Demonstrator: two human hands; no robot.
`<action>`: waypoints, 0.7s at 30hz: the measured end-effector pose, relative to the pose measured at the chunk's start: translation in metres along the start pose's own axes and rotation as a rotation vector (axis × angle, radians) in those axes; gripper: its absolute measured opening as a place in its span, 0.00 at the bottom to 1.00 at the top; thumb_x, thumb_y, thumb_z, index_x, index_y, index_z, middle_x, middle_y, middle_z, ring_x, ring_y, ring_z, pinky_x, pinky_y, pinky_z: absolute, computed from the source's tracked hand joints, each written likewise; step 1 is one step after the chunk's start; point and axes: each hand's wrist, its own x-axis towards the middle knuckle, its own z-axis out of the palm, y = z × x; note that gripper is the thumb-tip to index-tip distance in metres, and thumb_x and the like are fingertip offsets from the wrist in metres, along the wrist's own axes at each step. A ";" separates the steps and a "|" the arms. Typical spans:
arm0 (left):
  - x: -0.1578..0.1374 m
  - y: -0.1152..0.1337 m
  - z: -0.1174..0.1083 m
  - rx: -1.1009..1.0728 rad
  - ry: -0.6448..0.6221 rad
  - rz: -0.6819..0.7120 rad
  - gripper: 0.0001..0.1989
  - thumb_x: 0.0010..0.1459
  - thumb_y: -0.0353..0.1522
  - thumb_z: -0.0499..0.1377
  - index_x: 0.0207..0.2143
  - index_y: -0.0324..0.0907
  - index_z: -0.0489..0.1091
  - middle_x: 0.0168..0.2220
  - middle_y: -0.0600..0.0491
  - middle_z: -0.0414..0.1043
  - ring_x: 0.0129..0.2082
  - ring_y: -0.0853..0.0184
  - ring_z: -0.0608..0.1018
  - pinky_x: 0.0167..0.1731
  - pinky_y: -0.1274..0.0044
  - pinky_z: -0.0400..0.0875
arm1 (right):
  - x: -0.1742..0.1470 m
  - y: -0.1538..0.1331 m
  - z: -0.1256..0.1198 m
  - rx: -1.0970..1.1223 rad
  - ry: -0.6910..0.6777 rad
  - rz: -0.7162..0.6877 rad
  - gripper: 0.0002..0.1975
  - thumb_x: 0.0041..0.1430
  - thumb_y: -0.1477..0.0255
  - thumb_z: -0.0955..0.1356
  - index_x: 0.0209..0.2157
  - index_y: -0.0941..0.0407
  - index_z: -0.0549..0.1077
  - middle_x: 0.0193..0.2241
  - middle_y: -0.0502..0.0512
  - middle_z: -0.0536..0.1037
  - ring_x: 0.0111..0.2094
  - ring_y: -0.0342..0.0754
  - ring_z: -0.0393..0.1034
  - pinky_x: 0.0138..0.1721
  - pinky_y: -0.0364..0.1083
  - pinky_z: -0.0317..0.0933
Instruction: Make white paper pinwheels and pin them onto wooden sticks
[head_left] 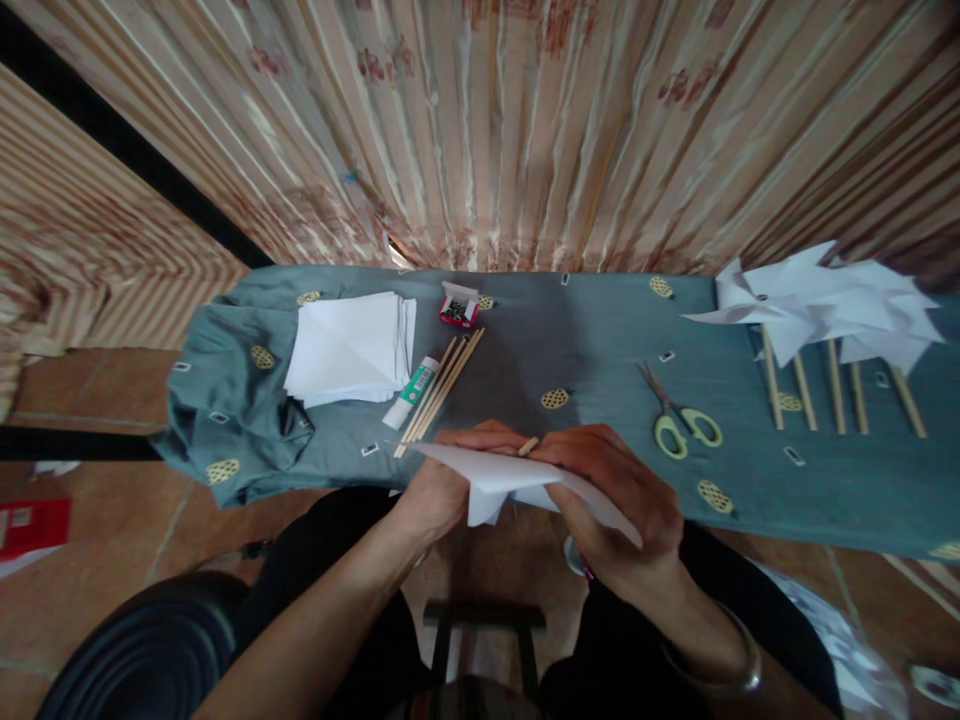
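A white paper pinwheel (517, 475) is between my two hands at the table's near edge, seen edge-on. My left hand (450, 485) grips its left side, with fingers behind the paper. On the other side, my right hand (619, 500) has its thumb in front of the paper and its fingers behind. The end of a wooden stick (529, 446) shows just above the paper, between the hands; the rest of it is hidden. Close to my left hand lie several loose wooden sticks (442, 390) and a glue stick (411, 393).
A stack of white paper (349, 350) lies on the left of the cloth-covered table (600, 330). Beyond the sticks is an open red box (459, 305) of small metal pieces. Green-handled scissors (679, 420) lie right of my hands. Several finished pinwheels (817, 305) rest at far right.
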 end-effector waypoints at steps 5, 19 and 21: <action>-0.002 0.002 -0.001 0.019 0.074 -0.057 0.15 0.38 0.42 0.73 0.25 0.40 0.81 0.22 0.52 0.74 0.23 0.69 0.72 0.24 0.79 0.63 | -0.003 -0.002 0.010 0.204 0.063 0.516 0.02 0.57 0.71 0.71 0.32 0.54 0.78 0.25 0.51 0.81 0.24 0.45 0.73 0.24 0.42 0.69; 0.008 -0.012 -0.009 0.207 0.094 0.092 0.13 0.45 0.41 0.70 0.26 0.40 0.80 0.33 0.47 0.79 0.40 0.56 0.78 0.40 0.72 0.71 | -0.006 0.032 0.033 0.463 0.149 0.873 0.13 0.43 0.60 0.76 0.25 0.56 0.79 0.25 0.55 0.83 0.26 0.51 0.76 0.27 0.47 0.71; 0.008 -0.013 -0.009 0.232 0.114 0.097 0.13 0.46 0.41 0.70 0.28 0.40 0.81 0.35 0.47 0.79 0.41 0.57 0.77 0.41 0.73 0.70 | -0.007 0.035 0.034 0.459 0.146 0.891 0.14 0.42 0.59 0.77 0.25 0.56 0.79 0.25 0.55 0.83 0.27 0.52 0.76 0.27 0.47 0.71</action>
